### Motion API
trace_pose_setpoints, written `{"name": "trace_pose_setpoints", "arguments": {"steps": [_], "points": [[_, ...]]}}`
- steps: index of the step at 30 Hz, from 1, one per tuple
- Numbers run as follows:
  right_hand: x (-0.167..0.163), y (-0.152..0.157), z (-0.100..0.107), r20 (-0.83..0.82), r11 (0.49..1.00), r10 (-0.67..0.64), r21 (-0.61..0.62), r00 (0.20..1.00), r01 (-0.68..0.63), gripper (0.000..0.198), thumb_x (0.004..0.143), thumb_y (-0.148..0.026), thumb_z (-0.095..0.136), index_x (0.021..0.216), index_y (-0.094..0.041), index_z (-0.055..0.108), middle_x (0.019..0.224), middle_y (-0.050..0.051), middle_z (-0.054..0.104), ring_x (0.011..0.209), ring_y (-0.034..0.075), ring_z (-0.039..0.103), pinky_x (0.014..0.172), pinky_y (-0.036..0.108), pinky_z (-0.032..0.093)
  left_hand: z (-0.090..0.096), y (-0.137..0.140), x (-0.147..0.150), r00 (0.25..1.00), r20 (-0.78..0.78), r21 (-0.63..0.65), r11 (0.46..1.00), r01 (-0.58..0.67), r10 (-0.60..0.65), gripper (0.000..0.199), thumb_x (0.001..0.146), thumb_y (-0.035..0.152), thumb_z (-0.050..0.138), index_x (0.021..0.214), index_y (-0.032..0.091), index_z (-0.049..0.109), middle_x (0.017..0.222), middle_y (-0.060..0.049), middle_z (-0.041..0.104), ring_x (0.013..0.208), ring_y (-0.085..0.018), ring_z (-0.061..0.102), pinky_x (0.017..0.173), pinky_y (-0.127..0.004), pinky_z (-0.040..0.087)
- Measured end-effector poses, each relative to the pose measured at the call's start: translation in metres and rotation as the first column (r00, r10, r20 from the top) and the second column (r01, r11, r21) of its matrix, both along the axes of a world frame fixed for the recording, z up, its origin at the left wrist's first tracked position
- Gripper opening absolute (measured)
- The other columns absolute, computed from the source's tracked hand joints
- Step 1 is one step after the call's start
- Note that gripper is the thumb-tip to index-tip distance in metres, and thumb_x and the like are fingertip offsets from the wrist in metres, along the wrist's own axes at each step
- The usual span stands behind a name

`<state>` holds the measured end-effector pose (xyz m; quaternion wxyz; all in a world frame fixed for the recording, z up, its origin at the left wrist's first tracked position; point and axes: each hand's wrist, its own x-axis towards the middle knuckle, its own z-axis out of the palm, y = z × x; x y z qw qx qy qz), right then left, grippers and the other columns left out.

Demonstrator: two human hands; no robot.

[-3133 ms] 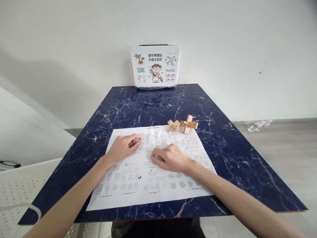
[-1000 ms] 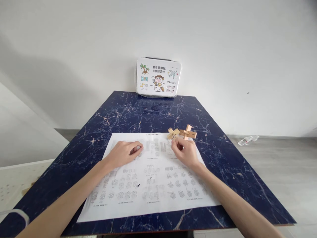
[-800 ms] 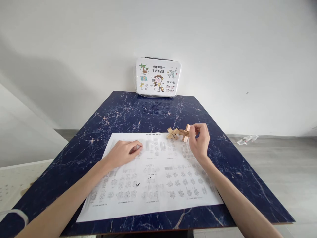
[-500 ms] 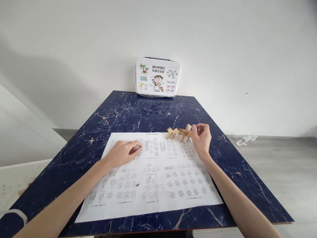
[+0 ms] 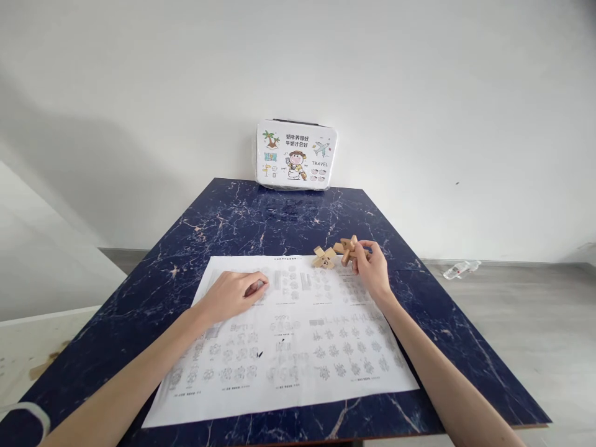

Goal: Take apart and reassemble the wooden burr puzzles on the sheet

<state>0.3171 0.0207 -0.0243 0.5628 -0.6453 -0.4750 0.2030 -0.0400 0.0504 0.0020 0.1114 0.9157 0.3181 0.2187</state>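
My right hand (image 5: pixel 373 268) has its thumb and fingers closed on a wooden burr puzzle (image 5: pixel 348 249) of interlocking bars, at the top right of the paper. A second wooden burr puzzle (image 5: pixel 323 259), lighter and with a dark mark on one face, sits just left of it at the sheet's far edge. On the left part of the printed instruction sheet (image 5: pixel 298 403) rests my left hand (image 5: pixel 238 294). Its fingers are curled in, with thumb and forefinger tip close together, and nothing shows between them. Rows of small puzzle diagrams cover the sheet.
The dark blue marbled table (image 5: pixel 279 223) carries the sheet. At its far end a white cartoon case (image 5: pixel 297 155) in clear wrap leans on the wall. A clear plastic item (image 5: pixel 460 269) lies on the floor to the right. A white loop (image 5: pixel 32 410) shows at lower left.
My right hand has shifted slightly left and turned the burr puzzle, its fingers now closer around it. My left hand stays on the sheet. The whole view has tilted up slightly.
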Motion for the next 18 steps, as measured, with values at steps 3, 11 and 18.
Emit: {"name": "trace_pose_setpoints", "arguments": {"steps": [3,11,18], "points": [[-0.003,0.001,0.004,-0.145,0.995,0.087,0.061,0.986,-0.078,0.047,0.095,-0.071,0.051,0.106,-0.025,0.048,0.062,-0.005,0.057,0.05,0.017,0.05,0.051,0.029,0.04,0.0,-0.001,0.0,1.0,-0.008,-0.001,1.0,-0.006,0.006,0.022,0.103,0.034,0.053,0.096,0.024,0.07,0.063,0.005,0.065,0.051,-0.011,0.058,0.058,-0.024,0.045],[-0.019,-0.005,0.014,-0.438,0.897,0.442,0.187,0.783,-0.401,0.04,0.093,-0.061,0.065,0.112,-0.026,0.061,0.109,0.007,0.07,0.066,0.015,0.056,0.056,0.029,0.044,-0.004,0.001,-0.001,0.999,-0.022,-0.005,1.0,-0.024,0.024,0.019,0.102,0.034,0.054,0.098,0.024,0.07,0.063,0.005,0.064,0.052,-0.011,0.057,0.06,-0.025,0.046],[-0.056,-0.031,0.02,-0.291,0.698,0.695,0.056,0.657,-0.713,0.041,0.104,-0.054,0.054,0.132,-0.025,0.06,0.113,0.009,0.071,0.072,0.017,0.061,0.061,0.031,0.048,-0.004,-0.003,0.003,0.995,0.009,0.02,0.994,-0.104,0.103,0.02,0.103,0.035,0.055,0.1,0.024,0.071,0.065,0.004,0.066,0.055,-0.013,0.059,0.06,-0.027,0.045]]}}
